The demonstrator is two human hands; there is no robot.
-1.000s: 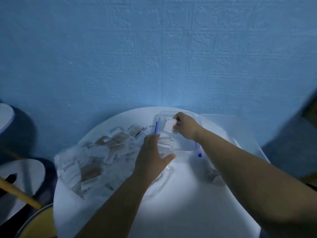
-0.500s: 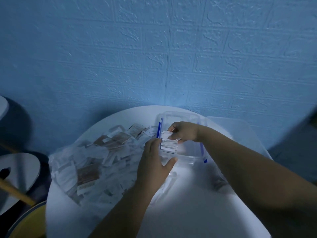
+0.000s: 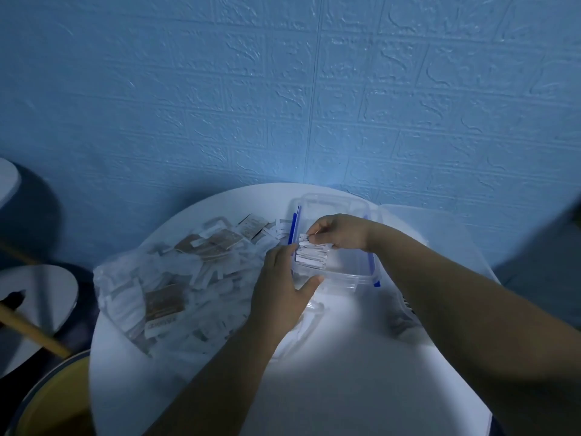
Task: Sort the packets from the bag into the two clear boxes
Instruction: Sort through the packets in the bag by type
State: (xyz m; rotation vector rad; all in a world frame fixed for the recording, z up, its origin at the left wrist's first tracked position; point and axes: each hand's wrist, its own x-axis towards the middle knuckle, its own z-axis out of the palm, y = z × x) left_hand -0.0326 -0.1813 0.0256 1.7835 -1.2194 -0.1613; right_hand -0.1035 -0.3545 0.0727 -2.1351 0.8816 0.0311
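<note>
A clear plastic bag (image 3: 132,297) full of white and brown packets lies on the left half of the round white table (image 3: 330,388). A clear box (image 3: 345,275) with blue latches stands at the table's far middle. Inside it a stack of white packets (image 3: 311,254) stands on edge. My left hand (image 3: 279,291) rests against the box's near left corner, fingers touching the stack. My right hand (image 3: 339,231) reaches over the box and pinches a white packet at the stack's top. A second clear box (image 3: 311,325) lies partly hidden under my left hand.
A blue textured wall rises right behind the table. A translucent lid or container (image 3: 424,225) sits at the far right. Left of the table are round grey stools (image 3: 34,297), a wooden stick (image 3: 34,332) and a yellow bin (image 3: 53,401).
My right hand came down from the far rim with a white packet to the stack in the box. My left hand moved forward to the stack. The camera tilted slightly.
</note>
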